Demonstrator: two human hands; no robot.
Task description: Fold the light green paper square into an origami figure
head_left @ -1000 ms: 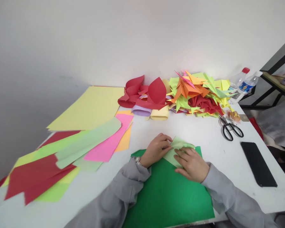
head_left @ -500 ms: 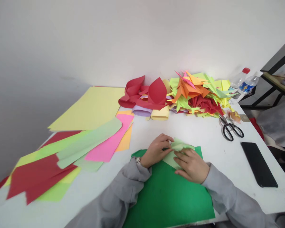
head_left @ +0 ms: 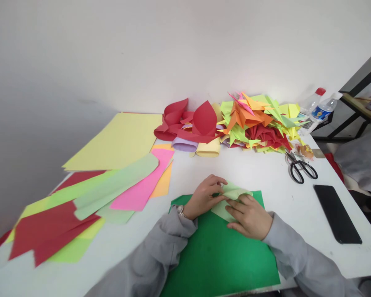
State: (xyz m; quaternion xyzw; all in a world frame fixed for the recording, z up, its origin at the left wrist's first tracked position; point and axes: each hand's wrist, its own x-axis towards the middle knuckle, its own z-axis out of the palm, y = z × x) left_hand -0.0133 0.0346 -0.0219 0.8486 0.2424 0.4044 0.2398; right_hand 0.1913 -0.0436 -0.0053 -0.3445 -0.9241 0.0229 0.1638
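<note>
A pale green sheet of paper (head_left: pixel 219 211), partly folded, lies over the far part of a dark green sheet (head_left: pixel 222 260) on the white table. My left hand (head_left: pixel 205 197) pinches the pale paper's left side between thumb and fingers. On its right side, my right hand (head_left: pixel 249 215) has its fingers on the paper, with some fingertips tucked under the raised fold; the thumb rests lower down. The fold stands up a little between both hands. My right hand's fingers partly hide the paper's right portion.
Coloured paper strips (head_left: pixel 132 187) and a yellow sheet (head_left: pixel 117 140) lie at left. Red rolled paper shapes (head_left: pixel 204 121) and a pile of folded paper pieces (head_left: pixel 250 117) sit by the wall. Scissors (head_left: pixel 299 169), a black phone (head_left: pixel 336 214) and plastic bottles (head_left: pixel 323 109) are at right.
The raised fold of the pale green paper has tipped slightly toward me, showing more of its surface. Both hands have shifted only very slightly and keep their hold.
</note>
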